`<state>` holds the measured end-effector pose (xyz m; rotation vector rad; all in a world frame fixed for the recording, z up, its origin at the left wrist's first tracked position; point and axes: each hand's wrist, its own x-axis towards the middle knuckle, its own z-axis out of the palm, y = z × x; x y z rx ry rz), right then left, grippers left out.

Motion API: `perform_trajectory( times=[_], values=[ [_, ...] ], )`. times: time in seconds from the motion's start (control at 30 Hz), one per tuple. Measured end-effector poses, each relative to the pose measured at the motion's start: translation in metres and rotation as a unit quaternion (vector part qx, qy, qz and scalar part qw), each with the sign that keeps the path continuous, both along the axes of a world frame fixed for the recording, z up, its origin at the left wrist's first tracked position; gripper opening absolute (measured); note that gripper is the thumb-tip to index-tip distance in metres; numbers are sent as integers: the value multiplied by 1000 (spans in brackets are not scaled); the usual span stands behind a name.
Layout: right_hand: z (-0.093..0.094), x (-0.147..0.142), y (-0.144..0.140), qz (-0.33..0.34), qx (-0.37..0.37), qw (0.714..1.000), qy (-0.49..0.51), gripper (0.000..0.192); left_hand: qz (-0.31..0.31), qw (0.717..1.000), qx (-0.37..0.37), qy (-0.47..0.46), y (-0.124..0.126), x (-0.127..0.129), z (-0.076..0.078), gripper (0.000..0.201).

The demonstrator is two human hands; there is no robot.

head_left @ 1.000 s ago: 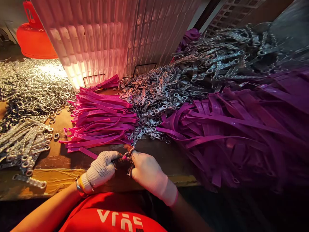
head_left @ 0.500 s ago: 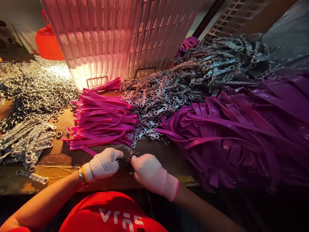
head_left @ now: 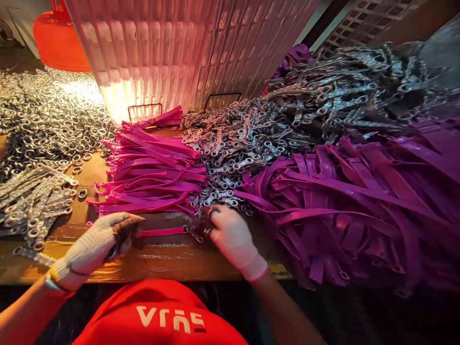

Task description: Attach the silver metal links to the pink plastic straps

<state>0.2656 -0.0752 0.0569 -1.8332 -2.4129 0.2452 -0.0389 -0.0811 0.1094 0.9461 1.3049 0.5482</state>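
Both my hands wear white knit gloves. My left hand pinches the left end of a pink plastic strap that lies flat along the wooden bench near its front edge. My right hand grips the strap's right end, where a small metal fitting sits between my fingers. Just behind the strap lies a stack of pink straps. A heap of metal fittings spreads behind my right hand.
A big pile of purple straps fills the right side. Loose metal rings and a bundle of metal strips lie at the left. A ribbed translucent panel and a red container stand at the back.
My hands were close together on the small piece at the bench edge. They have drawn apart, the left going left, and a pink strap now stretches between them.
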Motion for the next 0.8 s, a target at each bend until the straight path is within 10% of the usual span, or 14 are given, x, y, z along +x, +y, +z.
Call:
perform_trajectory(
  times=[0.13,0.3,0.47,0.57,0.8],
  values=[
    [-20,25,48,-41,70,997,-9,32,69,938,-192,-282,3,44,-26,37],
    [-44,37,77,12,84,996,31,23,14,891,-240,-385,13,71,-31,26],
    [-39,50,73,71,54,962,260,14,-20,908,-218,-357,8,69,-31,26],
    [-22,43,57,-5,72,920,386,20,2,921,-198,-336,3,68,-36,25],
    [8,-16,-3,-59,-68,885,456,21,-14,981,-50,-188,-10,70,-35,43]
  ],
)
